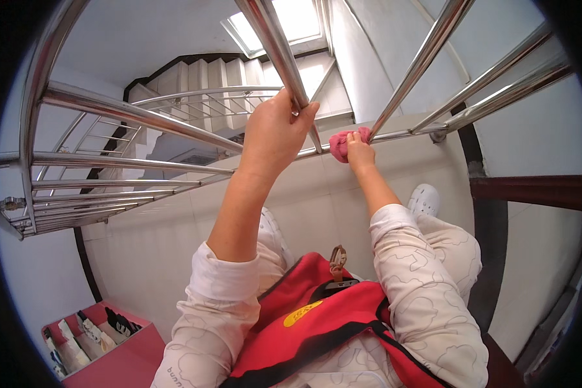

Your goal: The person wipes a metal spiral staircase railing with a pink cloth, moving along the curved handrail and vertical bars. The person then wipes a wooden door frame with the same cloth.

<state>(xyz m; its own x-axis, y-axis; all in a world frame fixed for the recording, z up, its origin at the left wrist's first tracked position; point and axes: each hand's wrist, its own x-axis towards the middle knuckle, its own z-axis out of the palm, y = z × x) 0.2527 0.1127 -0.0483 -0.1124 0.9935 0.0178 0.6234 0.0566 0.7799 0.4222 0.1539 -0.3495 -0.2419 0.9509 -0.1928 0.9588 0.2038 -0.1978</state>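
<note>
A stainless steel railing stands before me, its upright bars rising from a low bottom rail [393, 135]. My left hand [275, 131] is closed around one upright bar [277, 43], partway up its length. Lower down, my right hand [361, 150] holds a crumpled pink cloth [339, 146]. The cloth touches the bottom rail at the foot of another upright [417, 72]. Part of the cloth is hidden behind the fingers.
Beyond the railing a tiled staircase [199, 80] with its own metal handrail [213, 90] descends beside a bright window [298, 19]. A pink shoe box or rack [121, 359] holding shoes stands at the lower left. White clogs [424, 200] are on my feet on the tiled floor [315, 203].
</note>
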